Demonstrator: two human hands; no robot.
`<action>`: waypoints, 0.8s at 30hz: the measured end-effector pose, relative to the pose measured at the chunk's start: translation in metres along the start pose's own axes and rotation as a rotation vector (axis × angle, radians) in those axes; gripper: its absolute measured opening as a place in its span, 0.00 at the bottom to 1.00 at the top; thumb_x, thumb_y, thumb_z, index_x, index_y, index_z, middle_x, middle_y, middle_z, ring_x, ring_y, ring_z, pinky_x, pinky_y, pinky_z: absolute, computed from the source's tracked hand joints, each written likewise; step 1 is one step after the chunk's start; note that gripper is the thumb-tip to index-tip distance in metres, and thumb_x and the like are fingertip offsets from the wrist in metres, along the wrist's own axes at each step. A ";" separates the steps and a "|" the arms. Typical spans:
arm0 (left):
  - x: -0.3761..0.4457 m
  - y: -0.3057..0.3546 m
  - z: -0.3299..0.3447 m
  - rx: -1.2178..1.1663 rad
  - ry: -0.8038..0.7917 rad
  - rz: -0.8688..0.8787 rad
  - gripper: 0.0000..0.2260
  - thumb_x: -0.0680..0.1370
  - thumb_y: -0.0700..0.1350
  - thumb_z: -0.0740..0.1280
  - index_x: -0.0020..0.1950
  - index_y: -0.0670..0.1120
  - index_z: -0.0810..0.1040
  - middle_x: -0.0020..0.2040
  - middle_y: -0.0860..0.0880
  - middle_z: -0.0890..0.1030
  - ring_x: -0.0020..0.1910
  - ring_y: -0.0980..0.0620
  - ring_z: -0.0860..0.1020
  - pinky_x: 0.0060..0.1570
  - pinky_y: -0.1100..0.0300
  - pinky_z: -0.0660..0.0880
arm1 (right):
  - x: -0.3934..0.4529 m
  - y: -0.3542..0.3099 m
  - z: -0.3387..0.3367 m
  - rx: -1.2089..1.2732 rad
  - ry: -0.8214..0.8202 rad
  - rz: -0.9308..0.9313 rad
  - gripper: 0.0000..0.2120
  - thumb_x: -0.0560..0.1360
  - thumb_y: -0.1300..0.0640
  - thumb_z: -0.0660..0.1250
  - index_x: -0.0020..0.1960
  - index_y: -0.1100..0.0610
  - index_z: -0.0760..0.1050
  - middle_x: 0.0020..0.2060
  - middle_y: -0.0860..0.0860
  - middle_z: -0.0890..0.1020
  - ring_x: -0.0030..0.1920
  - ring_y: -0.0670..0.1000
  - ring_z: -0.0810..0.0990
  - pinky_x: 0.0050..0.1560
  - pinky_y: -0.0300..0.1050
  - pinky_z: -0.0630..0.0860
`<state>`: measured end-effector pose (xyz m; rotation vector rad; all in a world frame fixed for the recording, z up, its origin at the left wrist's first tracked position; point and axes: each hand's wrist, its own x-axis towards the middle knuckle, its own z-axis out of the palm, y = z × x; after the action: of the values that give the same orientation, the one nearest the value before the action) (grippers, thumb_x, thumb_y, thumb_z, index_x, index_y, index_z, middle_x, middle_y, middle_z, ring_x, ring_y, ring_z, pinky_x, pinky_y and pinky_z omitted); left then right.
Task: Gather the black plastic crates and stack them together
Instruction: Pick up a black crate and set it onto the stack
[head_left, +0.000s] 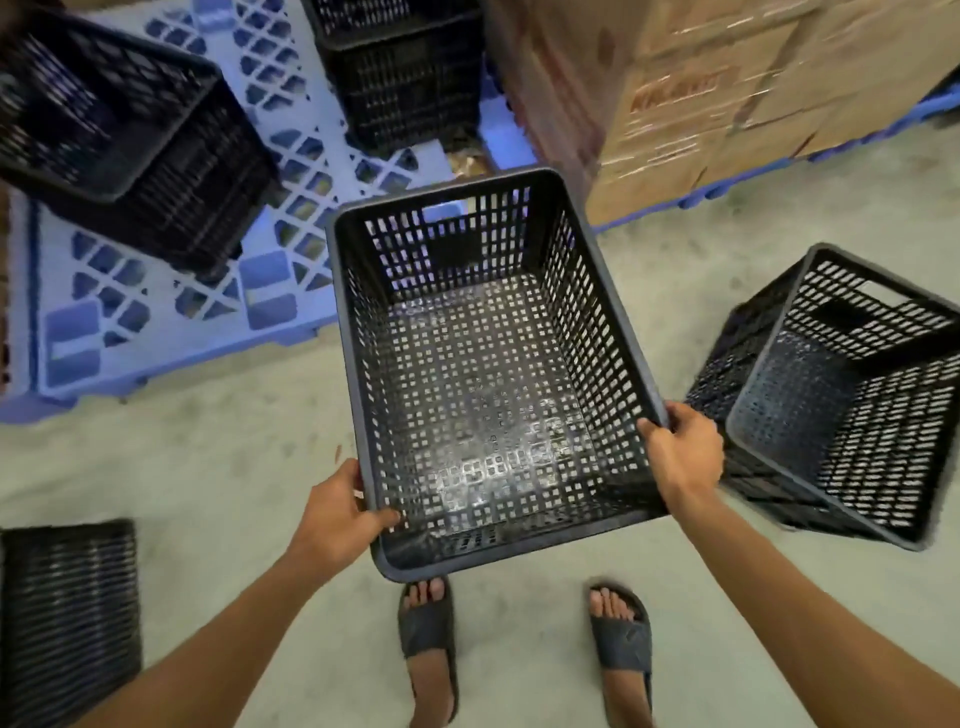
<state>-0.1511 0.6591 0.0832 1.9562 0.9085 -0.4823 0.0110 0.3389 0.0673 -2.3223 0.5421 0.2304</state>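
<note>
Grey concrete floor (218, 467) fills the head view, with a blue pallet (156, 322) at upper left and wrapped cardboard boxes (727, 93) at upper right. At centre frame, the held crate (483, 374) hangs above the person's sandalled feet; the left hand (337, 514) and right hand (685, 452) each curl over its near rim corners. Other black crates sit on the pallet (130, 140), at top centre (405, 73), tilted at right (841, 395) and lower left (67, 618). It looks light, stiff and easily carried; the rim or handle slots suit gripping.
</note>
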 end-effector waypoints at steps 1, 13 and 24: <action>0.002 -0.023 -0.001 -0.018 0.004 -0.060 0.24 0.66 0.38 0.78 0.56 0.49 0.73 0.46 0.54 0.80 0.42 0.54 0.80 0.39 0.65 0.75 | -0.002 0.001 0.024 -0.018 -0.042 -0.038 0.12 0.70 0.56 0.70 0.53 0.53 0.82 0.34 0.47 0.80 0.38 0.54 0.81 0.43 0.45 0.75; 0.048 -0.181 0.046 -0.531 0.094 -0.592 0.16 0.73 0.33 0.71 0.58 0.44 0.76 0.58 0.42 0.82 0.50 0.43 0.81 0.44 0.50 0.81 | 0.014 -0.019 0.228 -0.363 -0.386 -0.446 0.13 0.75 0.55 0.67 0.58 0.53 0.81 0.47 0.54 0.85 0.43 0.55 0.81 0.46 0.45 0.75; 0.089 -0.176 0.107 -0.848 0.185 -0.746 0.12 0.77 0.38 0.67 0.60 0.45 0.72 0.57 0.42 0.80 0.53 0.40 0.80 0.53 0.40 0.80 | -0.009 0.006 0.261 0.072 -0.555 0.178 0.49 0.74 0.54 0.71 0.77 0.39 0.36 0.66 0.51 0.68 0.64 0.58 0.72 0.57 0.62 0.75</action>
<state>-0.2236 0.6614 -0.1298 0.8647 1.6395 -0.2454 -0.0020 0.5199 -0.1208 -2.0160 0.4598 0.8908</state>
